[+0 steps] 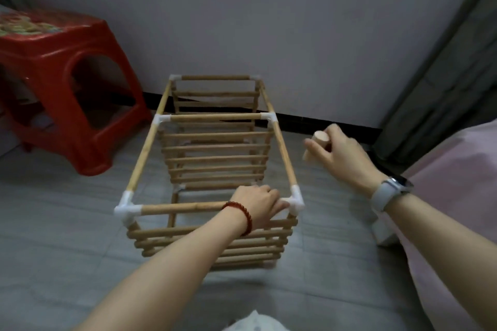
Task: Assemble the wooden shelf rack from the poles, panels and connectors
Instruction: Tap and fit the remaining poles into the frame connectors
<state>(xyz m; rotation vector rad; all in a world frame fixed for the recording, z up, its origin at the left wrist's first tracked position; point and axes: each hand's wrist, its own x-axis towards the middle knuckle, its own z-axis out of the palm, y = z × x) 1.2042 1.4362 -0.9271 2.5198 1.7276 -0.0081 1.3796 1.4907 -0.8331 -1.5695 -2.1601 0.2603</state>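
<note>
A wooden shelf rack [215, 158] of light poles, slatted panels and white corner connectors lies on its side on the grey floor. My left hand [258, 204], with a red bead bracelet, grips the nearest top pole [183, 207] right beside the white connector [295, 203] at the near right corner. My right hand [338, 153], with a grey watch on the wrist, hovers to the right of the rack and holds a short round wooden piece [320, 140]. That piece is partly hidden by my fingers.
A red plastic stool [67, 83] stands at the left by the wall. A pink bed edge [451, 196] and a grey curtain [443, 75] fill the right side. A white item [383, 231] lies on the floor beside the bed.
</note>
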